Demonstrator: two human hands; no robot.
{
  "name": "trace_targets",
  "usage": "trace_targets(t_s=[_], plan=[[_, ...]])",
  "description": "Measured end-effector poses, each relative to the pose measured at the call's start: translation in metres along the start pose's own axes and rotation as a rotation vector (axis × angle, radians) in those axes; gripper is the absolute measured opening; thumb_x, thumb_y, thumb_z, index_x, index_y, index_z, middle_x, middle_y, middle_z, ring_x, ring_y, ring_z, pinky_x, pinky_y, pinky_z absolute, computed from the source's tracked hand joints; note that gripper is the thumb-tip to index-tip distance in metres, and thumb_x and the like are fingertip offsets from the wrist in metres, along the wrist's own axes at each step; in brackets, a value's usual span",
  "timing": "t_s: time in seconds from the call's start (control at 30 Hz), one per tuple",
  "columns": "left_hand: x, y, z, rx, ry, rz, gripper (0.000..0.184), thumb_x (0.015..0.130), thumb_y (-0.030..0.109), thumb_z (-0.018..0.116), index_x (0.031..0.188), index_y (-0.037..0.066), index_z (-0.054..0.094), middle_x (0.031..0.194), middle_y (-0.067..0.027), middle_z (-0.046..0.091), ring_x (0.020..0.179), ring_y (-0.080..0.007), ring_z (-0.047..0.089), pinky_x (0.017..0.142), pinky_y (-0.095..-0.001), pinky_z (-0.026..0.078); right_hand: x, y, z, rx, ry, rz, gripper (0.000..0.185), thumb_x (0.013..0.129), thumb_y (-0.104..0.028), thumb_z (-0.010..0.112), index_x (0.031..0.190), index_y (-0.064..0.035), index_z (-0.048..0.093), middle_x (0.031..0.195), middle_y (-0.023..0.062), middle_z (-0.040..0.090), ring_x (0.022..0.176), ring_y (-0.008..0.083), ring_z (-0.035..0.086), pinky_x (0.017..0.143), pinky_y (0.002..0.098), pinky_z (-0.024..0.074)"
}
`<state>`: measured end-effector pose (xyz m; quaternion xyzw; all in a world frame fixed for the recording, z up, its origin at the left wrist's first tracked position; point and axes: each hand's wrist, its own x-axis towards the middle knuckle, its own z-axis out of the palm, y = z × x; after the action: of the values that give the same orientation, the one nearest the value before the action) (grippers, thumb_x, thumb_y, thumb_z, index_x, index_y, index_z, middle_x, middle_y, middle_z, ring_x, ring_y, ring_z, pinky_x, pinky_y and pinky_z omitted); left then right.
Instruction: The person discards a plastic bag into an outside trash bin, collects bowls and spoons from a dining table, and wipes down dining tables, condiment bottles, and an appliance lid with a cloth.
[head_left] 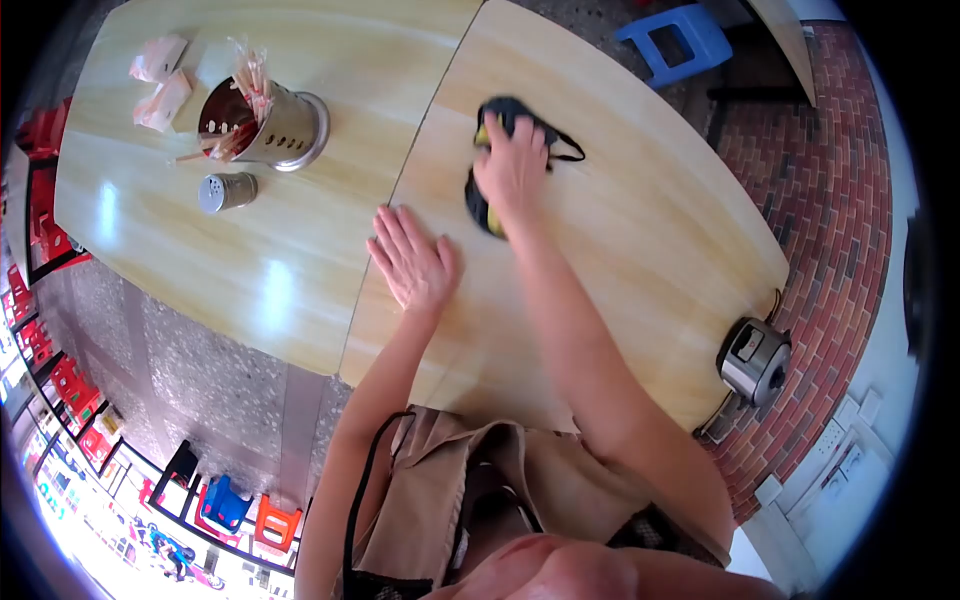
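Observation:
My right hand presses down on a dark, bunched cloth with yellow patches, its fingers bent over it. A thin black loop sticks out from the cloth's right side. My left hand lies flat on the wooden table near the seam, fingers stretched out and nothing in it. Part of the cloth is hidden beneath my right hand.
A perforated metal holder with wrapped chopsticks lies on its side at the upper left, near a small metal shaker and tissue packets. A silver appliance stands off the right edge. A blue stool is beyond the table.

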<state>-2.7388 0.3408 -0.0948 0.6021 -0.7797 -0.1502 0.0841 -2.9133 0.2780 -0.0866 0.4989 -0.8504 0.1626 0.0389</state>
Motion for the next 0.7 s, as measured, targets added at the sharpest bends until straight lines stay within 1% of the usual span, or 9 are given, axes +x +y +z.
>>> trace_targets(t_s=[0.07, 0.17, 0.23, 0.33, 0.43, 0.5, 0.57, 0.63, 0.7], plan=[[0.0, -0.001, 0.0, -0.02, 0.008, -0.001, 0.074, 0.084, 0.034, 0.049, 0.141, -0.006, 0.027, 0.149, -0.0271, 0.022, 0.14, -0.0402, 0.019, 0.113, -0.0539, 0.009, 0.017, -0.003, 0.004, -0.037, -0.006, 0.009, 0.044, 0.066, -0.017, 0.069, 0.109, -0.0149, 0.065, 0.097, 0.0121, 0.048, 0.092, 0.0317, 0.048, 0.072, 0.0433, 0.0398], [0.001, -0.003, 0.003, 0.023, 0.011, 0.008, 0.073, 0.084, 0.035, 0.048, 0.141, -0.006, 0.027, 0.149, -0.0268, 0.022, 0.14, -0.0395, 0.018, 0.113, -0.0536, 0.01, -0.047, -0.006, -0.02, -0.028, -0.058, -0.016, 0.041, 0.068, -0.016, 0.067, 0.11, -0.0142, 0.065, 0.095, 0.0123, 0.05, 0.09, 0.0296, 0.049, 0.07, 0.0405, 0.0401], [0.001, -0.001, 0.001, 0.005, 0.016, 0.004, 0.073, 0.084, 0.035, 0.048, 0.141, -0.006, 0.027, 0.149, -0.0268, 0.022, 0.14, -0.0394, 0.019, 0.113, -0.0535, 0.01, -0.038, -0.006, -0.02, -0.031, -0.072, -0.018, 0.043, 0.069, -0.015, 0.068, 0.112, -0.0139, 0.064, 0.097, 0.0129, 0.05, 0.091, 0.029, 0.049, 0.071, 0.0407, 0.0409], [0.0, -0.002, 0.004, -0.004, 0.027, 0.002, 0.073, 0.084, 0.035, 0.047, 0.141, -0.006, 0.027, 0.149, -0.0269, 0.022, 0.14, -0.0393, 0.019, 0.113, -0.0535, 0.01, 0.025, -0.008, -0.001, -0.078, -0.053, -0.029, 0.051, 0.066, -0.017, 0.071, 0.116, -0.0132, 0.063, 0.1, 0.013, 0.049, 0.092, 0.0325, 0.049, 0.076, 0.0462, 0.0417], [0.002, -0.004, 0.0, 0.014, 0.067, 0.03, 0.073, 0.084, 0.035, 0.048, 0.141, -0.006, 0.028, 0.149, -0.0271, 0.022, 0.139, -0.0396, 0.021, 0.113, -0.0537, 0.011, -0.03, -0.008, -0.015, -0.036, -0.062, -0.055, 0.051, 0.066, -0.017, 0.071, 0.116, -0.0137, 0.063, 0.1, 0.0122, 0.05, 0.092, 0.033, 0.049, 0.075, 0.0465, 0.0417], [0.0, -0.004, 0.0, 0.014, 0.035, 0.035, 0.073, 0.083, 0.034, 0.049, 0.141, -0.006, 0.029, 0.149, -0.0271, 0.023, 0.139, -0.0393, 0.021, 0.113, -0.0538, 0.012, -0.045, 0.011, -0.015, -0.046, -0.187, -0.006, 0.056, 0.067, -0.021, 0.072, 0.122, -0.0229, 0.06, 0.106, 0.0118, 0.05, 0.101, 0.0336, 0.047, 0.08, 0.0472, 0.0416], [0.001, -0.004, 0.001, 0.009, 0.086, 0.057, 0.073, 0.083, 0.034, 0.049, 0.14, -0.006, 0.03, 0.148, -0.0272, 0.025, 0.139, -0.0397, 0.022, 0.112, -0.0541, 0.013, 0.005, 0.035, -0.003, -0.191, -0.113, 0.054, 0.053, 0.07, -0.023, 0.07, 0.122, -0.0249, 0.06, 0.107, 0.0121, 0.05, 0.102, 0.0336, 0.048, 0.083, 0.0464, 0.0414], [0.0, -0.004, 0.003, 0.012, -0.012, 0.016, 0.076, 0.083, 0.035, 0.048, 0.143, -0.005, 0.023, 0.151, -0.0256, 0.019, 0.141, -0.0386, 0.016, 0.113, -0.0528, 0.008, 0.068, 0.062, 0.013, -0.192, -0.015, 0.078, 0.048, 0.074, -0.024, 0.067, 0.122, -0.0235, 0.06, 0.108, 0.0125, 0.051, 0.103, 0.0334, 0.048, 0.084, 0.0461, 0.0411], [0.001, -0.004, 0.002, 0.005, -0.006, 0.012, 0.076, 0.083, 0.035, 0.048, 0.143, -0.005, 0.023, 0.151, -0.0256, 0.019, 0.141, -0.0388, 0.015, 0.113, -0.0528, 0.008, 0.068, 0.057, 0.011, -0.189, 0.008, 0.108, 0.046, 0.075, -0.023, 0.065, 0.121, -0.0225, 0.06, 0.108, 0.0127, 0.05, 0.102, 0.0333, 0.048, 0.083, 0.0461, 0.041]])
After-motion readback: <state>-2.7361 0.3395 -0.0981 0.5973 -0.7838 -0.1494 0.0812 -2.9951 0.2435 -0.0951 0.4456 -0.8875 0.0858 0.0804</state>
